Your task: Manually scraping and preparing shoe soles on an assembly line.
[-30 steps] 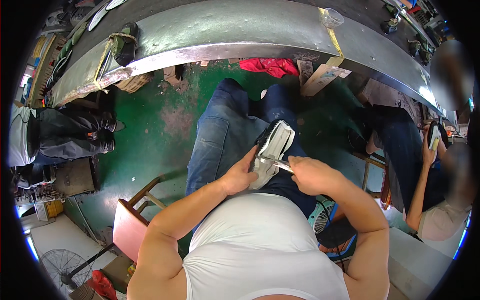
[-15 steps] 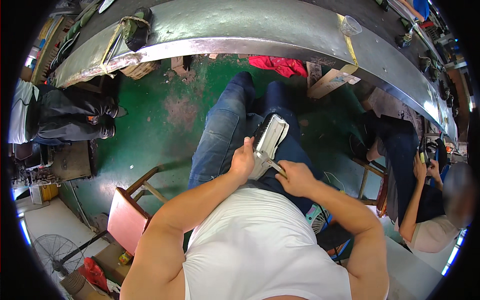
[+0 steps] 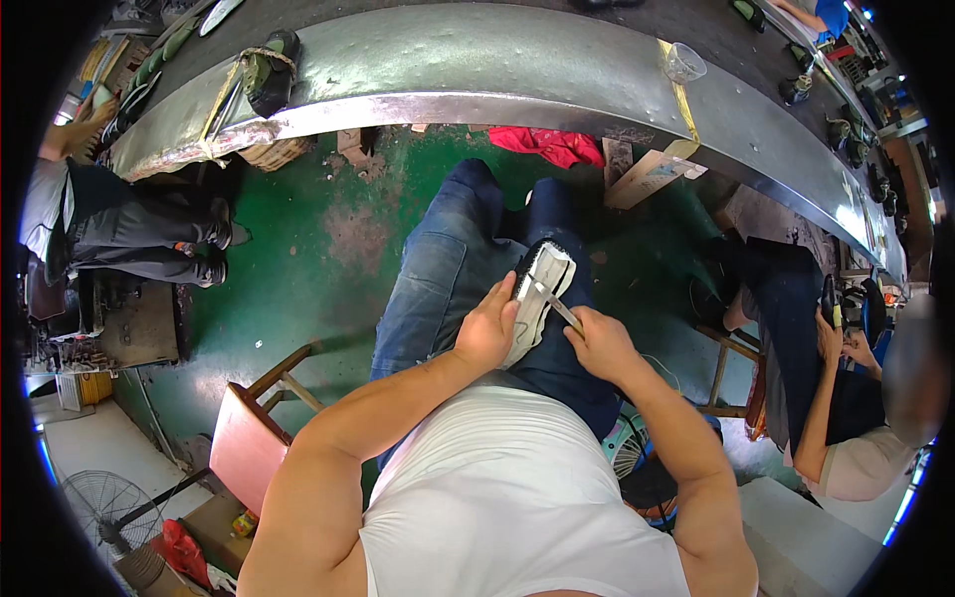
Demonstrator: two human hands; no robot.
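We looked down on a workshop whose green-painted floor (image 3: 298, 269) was worn to bare patches, and across the top of the view a long metal conveyor bench (image 3: 517, 70) curved from edge to edge, its top dented and dull. On that bench stood a dark shoe (image 3: 271, 72) at the left and a clear plastic cup (image 3: 684, 62) toward the right, and a red cloth (image 3: 547, 145) lay on the floor beneath its edge. A wooden chair with a red seat (image 3: 247, 446) stood at our left, a floor fan (image 3: 104, 507) beyond it in the corner. Another person sat at the right with both hands around a dark shoe (image 3: 829, 298). On our lap, over blue jeans (image 3: 438, 269), lay a shoe with a pale sole (image 3: 537, 298) turned upward. Our left hand (image 3: 487, 333) was curled around its near side, fingers closed against the sole. Our right hand (image 3: 600, 343) was closed tight on a thin metal tool (image 3: 552, 303), whose tip rested across the sole.
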